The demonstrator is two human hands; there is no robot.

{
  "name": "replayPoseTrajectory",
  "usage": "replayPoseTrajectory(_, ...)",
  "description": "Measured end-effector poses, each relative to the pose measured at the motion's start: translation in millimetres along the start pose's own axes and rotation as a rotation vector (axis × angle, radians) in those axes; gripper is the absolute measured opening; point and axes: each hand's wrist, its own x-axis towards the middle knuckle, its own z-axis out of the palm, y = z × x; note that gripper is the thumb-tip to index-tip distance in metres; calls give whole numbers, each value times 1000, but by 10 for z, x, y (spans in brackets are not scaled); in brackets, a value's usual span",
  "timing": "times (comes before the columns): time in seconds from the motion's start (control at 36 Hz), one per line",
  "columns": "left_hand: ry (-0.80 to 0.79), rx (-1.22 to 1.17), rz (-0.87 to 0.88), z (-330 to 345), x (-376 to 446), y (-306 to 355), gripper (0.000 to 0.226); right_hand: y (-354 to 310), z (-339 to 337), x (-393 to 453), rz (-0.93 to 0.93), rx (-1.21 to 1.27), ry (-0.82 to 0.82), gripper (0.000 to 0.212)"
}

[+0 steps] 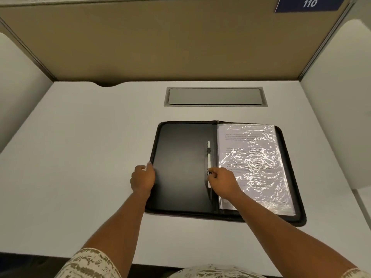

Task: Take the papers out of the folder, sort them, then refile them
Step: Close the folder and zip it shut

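- Setting: a study carrel with a tan back panel (pixel 160 43), pale side partitions, and a blue sign (pixel 309 4) at the upper right reading "110".
- Surface: a white desk (pixel 80 137) with a grey rectangular hatch (pixel 214 96) set flush into it near the back edge, and a curved notch in that edge to the left.
- Folder (pixel 180 167): black, zip-edged, lying open flat on the desk right of centre, just in front of the hatch. Its left half is a plain black inner cover.
- Papers (pixel 253 163): a stack of printed sheets in glossy clear sleeves, filling the right half of the folder; glare hides most of the text.
- Binder clip (pixel 209 157): a slim white and metal strip running along the spine, between the black cover and the papers.
- Left hand (pixel 143 178): at the left outer edge of the folder, fingers curled round that edge, thumb on top.
- Right hand (pixel 221 179): over the spine at the inner edge of the papers, fingertips pinched on the lower part of the binder clip.
- Clothing: short patterned cream sleeves (pixel 90 263) at the bottom of view.
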Motion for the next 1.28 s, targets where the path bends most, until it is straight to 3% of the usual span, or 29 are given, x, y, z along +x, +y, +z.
replayPoseTrajectory(0.14,-95,-332,-99,-248,58,87,27,-1,-73,-21,18,51,36,34)
replayPoseTrajectory(0.19,-247,-495,-129,-400,15,146,14,-11,-105,-23,26,81,96,30)
replayPoseTrajectory(0.31,-561,-682,-66,-627,-92,299,20,-222,-252,-29,-15,164,192,23)
replayPoseTrajectory(0.42,-727,-816,-25,-648,-273,526,21,-580,-474,28,-56,362,150,18)
replayPoseTrajectory(0.58,-911,-770,116,-414,-669,999,22,-1018,-906,-50,-95,682,-33,19)
replayPoseTrajectory(0.69,-1031,-686,233,-153,-842,1270,40,-1016,-1192,-148,-94,719,-9,34)
replayPoseTrajectory(0.81,-1011,-582,311,163,-928,1413,38,-854,-1453,-203,-56,738,28,53)
replayPoseTrajectory(0.94,-918,-417,428,542,-1052,1506,28,-579,-1775,-296,-50,773,30,53)
replayPoseTrajectory(1.06,-837,-290,550,848,-1129,1527,36,-334,-2024,-346,-41,741,38,42)
replayPoseTrajectory(1.19,-687,-110,662,1212,-1199,1490,31,77,-2308,-406,8,663,109,12)
replayPoseTrajectory(1.28,-621,36,728,1368,-1180,1407,37,455,-2423,-327,76,580,156,18)
